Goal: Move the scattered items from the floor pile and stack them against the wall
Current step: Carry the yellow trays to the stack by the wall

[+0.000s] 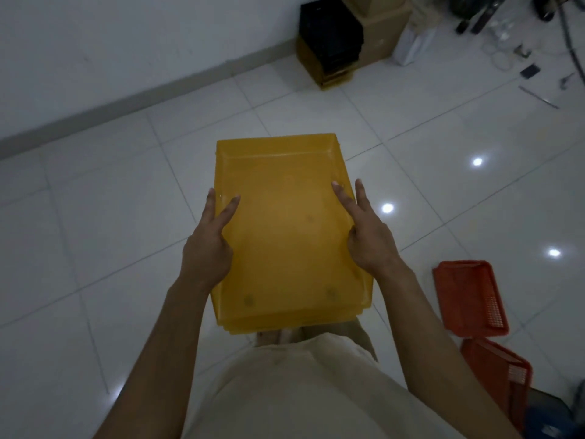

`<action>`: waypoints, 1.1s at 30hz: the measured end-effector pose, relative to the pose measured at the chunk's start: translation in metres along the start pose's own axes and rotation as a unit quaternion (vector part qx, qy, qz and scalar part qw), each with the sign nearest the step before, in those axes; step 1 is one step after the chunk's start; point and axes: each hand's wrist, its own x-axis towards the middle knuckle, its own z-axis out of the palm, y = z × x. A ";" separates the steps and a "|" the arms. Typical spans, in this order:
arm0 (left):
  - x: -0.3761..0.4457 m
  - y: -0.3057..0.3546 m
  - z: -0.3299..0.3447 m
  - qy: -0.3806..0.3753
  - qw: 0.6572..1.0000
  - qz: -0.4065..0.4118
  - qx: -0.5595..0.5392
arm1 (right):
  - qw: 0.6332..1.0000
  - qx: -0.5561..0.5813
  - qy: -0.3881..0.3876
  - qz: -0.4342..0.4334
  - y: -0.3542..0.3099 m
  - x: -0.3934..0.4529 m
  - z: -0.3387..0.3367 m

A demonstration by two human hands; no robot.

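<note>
A pale shirt (304,391) fills the bottom of the view at 6 o'clock, with both bare forearms reaching forward from it. Just beyond, the person carries a small stack of yellow trays (285,223) held level at the centre of the frame, above the white tiled floor (95,232). The left hand (207,245) clamps the stack's left edge and the right hand (368,239) clamps its right edge, each with thumb over the rim and index finger lying straight along the side; the other fingers are hidden underneath. The hands are well apart, one on each side.

At 4 o'clock two red mesh trays (471,299) lie on the floor, not yet collected. Farther off at 1 o'clock, a stack of yellow and black trays (329,49) already stands against the wall (126,42), beside cardboard boxes (384,30). Cables and small bits (522,58) are scattered at 2 o'clock.

The job looks partly done: some trays are stacked, this load is in transit, and at least the red ones remain.
</note>
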 end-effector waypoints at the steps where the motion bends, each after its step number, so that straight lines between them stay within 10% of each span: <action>1: 0.020 0.010 0.005 0.000 1.000 0.003 0.001 | 1.000 0.000 0.002 0.002 0.009 0.019 -0.008; 33: 0.687 0.303 0.100 0.064 0.996 -0.021 -0.058 | 0.999 -0.019 0.031 0.002 0.223 0.655 -0.322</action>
